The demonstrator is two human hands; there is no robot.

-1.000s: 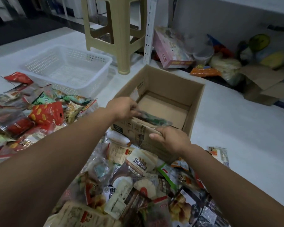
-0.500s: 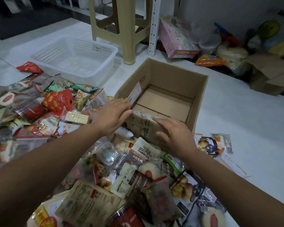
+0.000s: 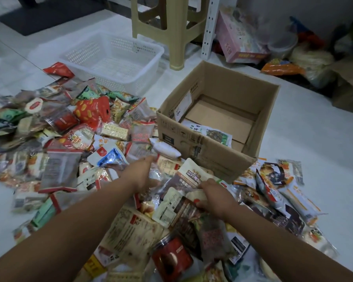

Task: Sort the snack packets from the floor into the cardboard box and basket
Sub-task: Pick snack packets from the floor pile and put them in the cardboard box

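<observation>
Both your hands have dropped from the cardboard box (image 3: 192, 143) into the snack packets (image 3: 114, 130) before it. Your left hand (image 3: 143, 174) stretches its fingers over the pile; your right hand (image 3: 216, 198) pinches a brown-and-white pouch (image 3: 189, 177). One green packet (image 3: 214, 135) lies inside the box, and the basket (image 3: 112, 58) stands beyond its left side.

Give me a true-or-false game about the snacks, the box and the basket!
1. The white plastic mesh basket is full of packets. False: no packet shows in it.
2. A green-and-white packet lies inside the brown cardboard box. True.
3. Both hands are inside the box. False: the left hand and right hand are down on the snack pile in front of it.
4. A red packet with yellow dots lies in the pile, left of the box. True.
</observation>
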